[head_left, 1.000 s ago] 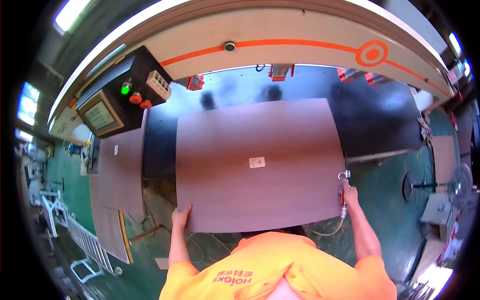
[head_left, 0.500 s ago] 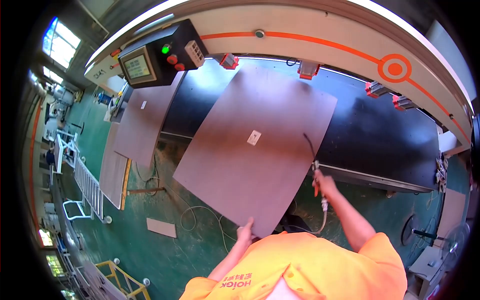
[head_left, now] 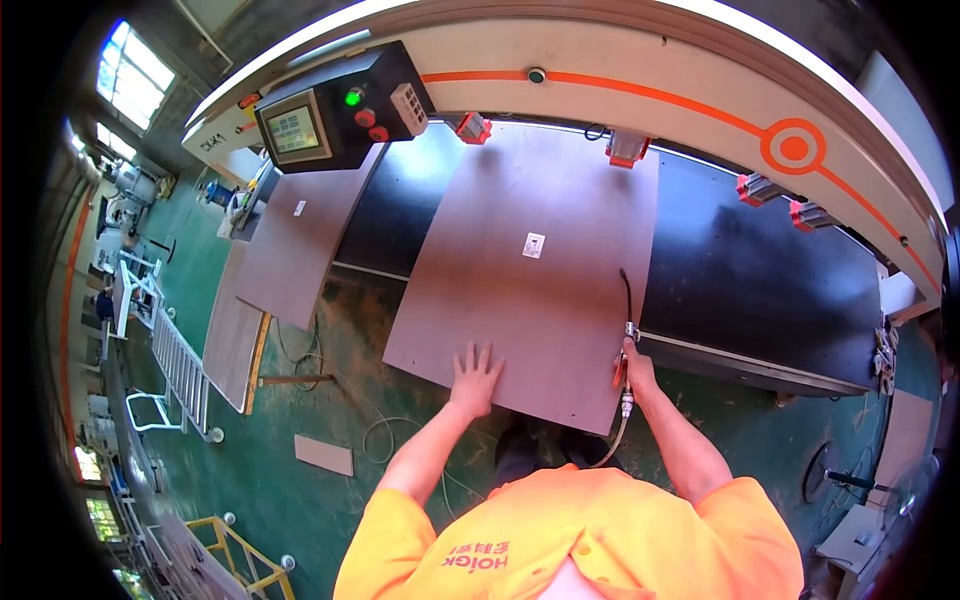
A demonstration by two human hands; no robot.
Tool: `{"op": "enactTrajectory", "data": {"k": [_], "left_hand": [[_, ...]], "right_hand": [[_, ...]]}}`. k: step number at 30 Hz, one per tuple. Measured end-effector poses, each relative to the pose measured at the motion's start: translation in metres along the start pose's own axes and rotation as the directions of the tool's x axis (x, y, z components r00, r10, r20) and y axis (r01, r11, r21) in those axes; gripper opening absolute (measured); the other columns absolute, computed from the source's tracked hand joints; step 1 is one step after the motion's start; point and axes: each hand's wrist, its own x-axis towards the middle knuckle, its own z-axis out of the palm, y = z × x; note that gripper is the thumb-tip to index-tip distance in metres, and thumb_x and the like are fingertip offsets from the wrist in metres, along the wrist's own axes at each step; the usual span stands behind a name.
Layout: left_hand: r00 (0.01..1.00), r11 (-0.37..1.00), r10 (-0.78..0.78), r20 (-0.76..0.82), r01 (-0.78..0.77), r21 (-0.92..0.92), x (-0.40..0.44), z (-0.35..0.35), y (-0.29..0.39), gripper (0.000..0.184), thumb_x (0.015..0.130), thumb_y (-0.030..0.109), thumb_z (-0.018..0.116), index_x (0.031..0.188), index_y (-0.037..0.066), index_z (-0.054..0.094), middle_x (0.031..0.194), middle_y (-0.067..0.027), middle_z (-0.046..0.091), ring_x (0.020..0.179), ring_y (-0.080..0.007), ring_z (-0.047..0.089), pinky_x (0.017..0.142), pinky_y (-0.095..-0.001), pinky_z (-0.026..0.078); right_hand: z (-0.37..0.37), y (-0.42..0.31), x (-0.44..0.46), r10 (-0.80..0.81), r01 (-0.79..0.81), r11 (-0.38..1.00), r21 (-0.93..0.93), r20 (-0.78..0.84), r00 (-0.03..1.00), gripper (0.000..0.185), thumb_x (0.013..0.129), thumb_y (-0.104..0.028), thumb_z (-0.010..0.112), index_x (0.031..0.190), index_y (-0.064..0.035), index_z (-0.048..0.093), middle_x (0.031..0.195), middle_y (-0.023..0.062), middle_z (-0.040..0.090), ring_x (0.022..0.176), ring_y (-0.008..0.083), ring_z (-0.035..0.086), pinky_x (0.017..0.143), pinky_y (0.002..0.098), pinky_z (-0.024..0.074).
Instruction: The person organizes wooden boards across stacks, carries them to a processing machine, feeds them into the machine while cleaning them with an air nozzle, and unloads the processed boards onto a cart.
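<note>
On green floor [head_left: 330,515], the black worktop [head_left: 755,270] bears a brown, labelled panel [head_left: 530,295]; my left hand [head_left: 475,384] lies spread on it, my right hand [head_left: 637,370] grips an air gun [head_left: 630,330].

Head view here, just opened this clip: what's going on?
A person in an orange shirt stands at a machine with a dark bed. A large brown panel lies partly on that bed, its near end overhanging toward them. Their left grip is spread on the panel near its edge; their right grip holds a hose-fed gun at the panel's right side.
</note>
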Motion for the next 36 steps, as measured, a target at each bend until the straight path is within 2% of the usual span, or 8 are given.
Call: {"op": "enactTrajectory", "data": {"k": [5,16,20,22,26,28,31,36], "left_hand": [[0.995,0.997,0.080,0.051,-0.079,-0.016,0.029,-0.006,-0.005,0.095,0.063,0.023,0.077,0.146,0.013,0.031,0.154,-0.0272,0.006,0.139,-0.0546,0.009,0.103,-0.0710,0.022],[0.987,0.988,0.149,0.060,-0.146,-0.053,0.040,-0.008,-0.029,0.091,0.064,0.023,0.078,0.143,0.013,0.035,0.153,-0.0300,0.011,0.136,-0.0584,0.014,0.100,-0.0713,0.028],[0.987,0.985,0.155,0.046,-0.151,-0.082,0.041,-0.003,-0.031,0.088,0.066,0.021,0.077,0.143,0.012,0.036,0.152,-0.0303,0.011,0.136,-0.0586,0.015,0.099,-0.0720,0.028],[0.985,0.984,0.163,0.054,-0.158,-0.084,0.039,-0.005,-0.030,0.087,0.067,0.022,0.076,0.143,0.011,0.036,0.152,-0.0305,0.011,0.136,-0.0586,0.015,0.099,-0.0719,0.028],[0.986,0.985,0.161,0.052,-0.156,-0.078,0.034,-0.013,-0.034,0.090,0.065,0.021,0.078,0.144,0.011,0.035,0.152,-0.0303,0.012,0.136,-0.0583,0.016,0.098,-0.0722,0.029],[0.988,0.987,0.145,0.043,-0.142,-0.076,0.032,-0.012,-0.034,0.096,0.060,0.022,0.081,0.144,0.012,0.036,0.152,-0.0295,0.013,0.136,-0.0576,0.017,0.098,-0.0728,0.029],[0.989,0.988,0.134,0.063,-0.128,-0.083,0.034,-0.007,-0.034,0.105,0.054,0.024,0.087,0.144,0.015,0.036,0.153,-0.0278,0.014,0.136,-0.0566,0.017,0.097,-0.0730,0.029],[0.993,0.991,0.116,-0.002,-0.116,-0.073,0.029,-0.003,-0.035,0.095,0.064,0.026,0.081,0.146,0.016,0.034,0.154,-0.0264,0.014,0.136,-0.0563,0.018,0.099,-0.0703,0.031]], "right_hand": [[0.000,-0.003,0.022,-0.060,0.064,0.997,0.049,-0.071,0.996,0.059,0.091,-0.056,0.052,0.066,-0.0035,0.061,0.061,0.0064,0.058,0.051,0.0174,0.055,0.049,0.0313,0.0439],[0.001,-0.018,0.010,0.094,-0.090,0.994,0.067,-0.057,0.994,0.060,0.092,-0.059,0.048,0.068,-0.0050,0.059,0.058,0.0063,0.056,0.049,0.0207,0.056,0.048,0.0327,0.0438],[-0.019,-0.034,-0.005,0.010,-0.003,0.999,0.050,-0.142,0.990,0.056,0.093,-0.056,0.048,0.078,-0.0027,0.059,0.071,0.0116,0.063,0.055,0.0228,0.061,0.050,0.0337,0.0503],[-0.015,-0.061,-0.029,0.115,-0.080,0.967,0.243,-0.132,0.984,0.056,0.093,-0.056,0.048,0.073,-0.0038,0.056,0.067,0.0129,0.062,0.050,0.0214,0.060,0.046,0.0329,0.0485],[0.064,-0.094,-0.083,0.159,-0.115,0.912,-0.394,0.081,0.984,0.055,0.093,-0.052,0.050,0.066,-0.0050,0.054,0.052,0.0053,0.052,0.041,0.0165,0.050,0.041,0.0286,0.0397],[0.106,-0.099,-0.115,0.174,0.070,0.826,-0.559,0.371,0.912,0.052,0.094,-0.049,0.051,0.069,-0.0037,0.055,0.053,0.0050,0.052,0.042,0.0147,0.049,0.043,0.0278,0.0401],[0.144,-0.109,-0.129,0.233,0.072,0.875,-0.479,0.547,0.804,0.050,0.095,-0.047,0.050,0.075,-0.0023,0.057,0.054,0.0053,0.052,0.042,0.0151,0.048,0.043,0.0284,0.0406],[0.158,-0.103,-0.119,0.217,-0.077,0.952,-0.297,0.473,0.854,0.054,0.097,-0.052,0.041,0.077,-0.0038,0.055,0.055,0.0070,0.052,0.042,0.0194,0.051,0.043,0.0313,0.0444]]}}
